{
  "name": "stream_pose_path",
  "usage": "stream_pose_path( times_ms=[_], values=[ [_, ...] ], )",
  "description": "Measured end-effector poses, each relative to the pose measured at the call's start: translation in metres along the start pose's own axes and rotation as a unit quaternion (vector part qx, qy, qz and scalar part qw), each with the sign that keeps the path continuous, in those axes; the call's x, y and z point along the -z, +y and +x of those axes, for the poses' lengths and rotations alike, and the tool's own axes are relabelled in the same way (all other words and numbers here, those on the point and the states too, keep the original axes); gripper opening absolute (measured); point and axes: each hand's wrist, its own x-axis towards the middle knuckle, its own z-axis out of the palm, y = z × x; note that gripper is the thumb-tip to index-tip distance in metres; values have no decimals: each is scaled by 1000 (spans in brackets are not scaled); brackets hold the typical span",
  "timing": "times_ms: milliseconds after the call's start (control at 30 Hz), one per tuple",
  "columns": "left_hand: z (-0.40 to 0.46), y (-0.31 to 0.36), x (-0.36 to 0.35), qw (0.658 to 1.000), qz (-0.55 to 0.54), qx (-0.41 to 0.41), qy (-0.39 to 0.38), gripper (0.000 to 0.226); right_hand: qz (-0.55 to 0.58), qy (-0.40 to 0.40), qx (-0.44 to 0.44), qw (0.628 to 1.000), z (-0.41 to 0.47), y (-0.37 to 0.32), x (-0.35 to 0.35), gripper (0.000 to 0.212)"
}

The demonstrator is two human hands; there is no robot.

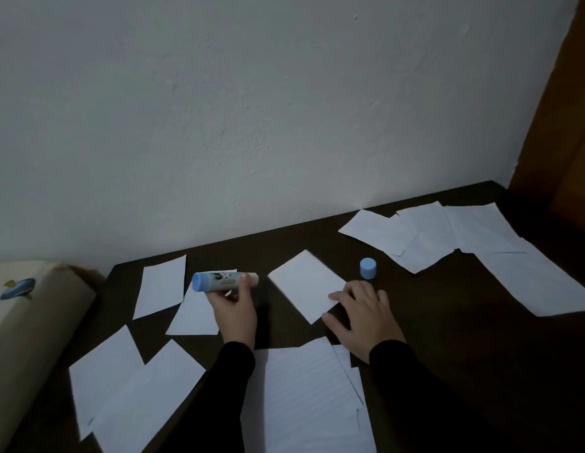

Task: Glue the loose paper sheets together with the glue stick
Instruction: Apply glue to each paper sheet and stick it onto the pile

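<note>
Nearest, a large lined sheet (304, 397) lies at the front edge of the dark bench (448, 338), between the two black sleeves, with a narrower strip tucked under its right side. To its left two more sheets (127, 387) overlap each other. Just beyond, the right hand (363, 317) lies flat on the bench, fingers spread and relaxed, its fingertips pressing the near corner of a small white sheet (305, 284) that sits tilted like a diamond. The left hand (233, 308) is curled round the glue stick (224, 281), which it holds level above the bench with the blue base pointing left and the bare glue end pointing right, towards the small sheet. Under and behind that hand lie two further sheets (162, 286), one partly covering the other. The blue cap (368, 268) stands on its own on the bench, just beyond the right hand and beside the small sheet. Farther right, a loose spread of sheets (448, 237) overlaps towards the corner. At the far left a beige roll (32, 328) with a blue sticker leans beside the bench, and a white wall (251, 109) rises behind.
</note>
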Motion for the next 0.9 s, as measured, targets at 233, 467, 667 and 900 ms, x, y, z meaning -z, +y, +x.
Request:
stream_pose_path(
  times_ms=[233, 467, 667, 900],
  values=[
    [-1, -10, 5, 999, 2, 41, -15, 48, -33, -37, -25, 998, 6, 1, -5, 60],
    [-11, -9, 3, 998, 20, 6, -59, 38, -27, 49, 25, 998, -1, 4, -8, 61],
    [-23, -6, 0, 989, 58, -46, -129, 45, -11, -27, 8, 1000, 3, 3, -3, 47],
    [-26, -9, -5, 956, 131, -115, -236, 46, 35, -32, 41, 998, 1, 4, -1, 43]
  ],
)
